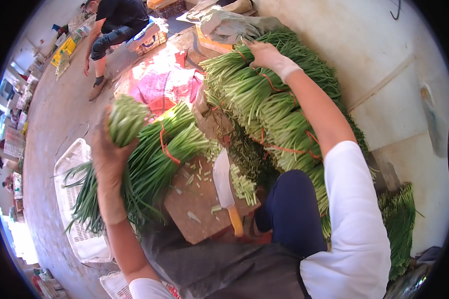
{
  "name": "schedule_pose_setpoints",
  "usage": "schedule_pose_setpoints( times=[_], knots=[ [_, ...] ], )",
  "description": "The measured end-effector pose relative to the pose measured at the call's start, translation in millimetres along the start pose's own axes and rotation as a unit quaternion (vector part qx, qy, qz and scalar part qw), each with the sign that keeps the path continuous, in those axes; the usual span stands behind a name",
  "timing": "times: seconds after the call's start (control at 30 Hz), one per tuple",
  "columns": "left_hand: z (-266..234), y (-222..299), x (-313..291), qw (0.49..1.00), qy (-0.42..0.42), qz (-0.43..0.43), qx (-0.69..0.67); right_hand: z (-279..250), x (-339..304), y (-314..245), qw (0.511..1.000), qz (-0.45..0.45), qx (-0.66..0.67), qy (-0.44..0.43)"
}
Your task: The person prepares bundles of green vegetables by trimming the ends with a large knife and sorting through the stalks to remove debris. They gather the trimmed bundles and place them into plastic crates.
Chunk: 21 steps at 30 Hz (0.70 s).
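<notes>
My left hand [110, 152] is closed round a bunch of garlic chives [126, 119], its cut ends raised and blurred by motion. Just right of it, bunches of chives [157, 149] bound with red ties lie with their pale ends on a wooden chopping board [187, 219]. On the board rests a knife [223, 182] with a yellow handle, among short cut stem pieces [242, 184]. With fingers stretched out, my right hand [267, 57] lies on the far end of a big pile of tied chive bunches [264, 99]; its fingertips partly blend into the greens.
A white plastic basket [77, 199] stands to the left. Pink and red sacking [167, 84] lies ahead, and grey cloth [237, 25] tops the far end of the pile. Further off, a person [117, 25] bends down. A pale wall [384, 65] bounds the right side.
</notes>
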<state>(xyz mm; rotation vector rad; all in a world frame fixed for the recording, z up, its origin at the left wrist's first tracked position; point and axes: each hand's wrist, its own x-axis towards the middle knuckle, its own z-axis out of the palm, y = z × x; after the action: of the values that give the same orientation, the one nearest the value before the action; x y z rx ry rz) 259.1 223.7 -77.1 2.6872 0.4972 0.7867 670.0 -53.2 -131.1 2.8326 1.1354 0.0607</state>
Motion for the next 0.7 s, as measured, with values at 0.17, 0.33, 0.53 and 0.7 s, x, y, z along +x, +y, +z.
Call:
schedule_pose_setpoints(
  times=[0.17,0.33,0.53,0.7],
  knots=[
    [142.4,-36.8,3.8,0.971,-0.203,-0.007,0.124,38.1,89.9,-33.4,0.981,-0.086,-0.174,-0.03],
    [146.8,-13.4,8.5,0.978,-0.195,0.048,0.05,78.7,120.1,26.7,0.989,-0.071,-0.059,-0.114],
    [141.1,-27.6,-1.8,0.99,-0.128,0.045,0.026,77.0,92.6,11.2,0.987,-0.137,-0.079,0.033],
    [130.4,-32.9,-13.8,0.994,-0.093,0.056,0.033,19.9,23.3,15.7,0.962,-0.214,0.014,-0.169]
  ],
)
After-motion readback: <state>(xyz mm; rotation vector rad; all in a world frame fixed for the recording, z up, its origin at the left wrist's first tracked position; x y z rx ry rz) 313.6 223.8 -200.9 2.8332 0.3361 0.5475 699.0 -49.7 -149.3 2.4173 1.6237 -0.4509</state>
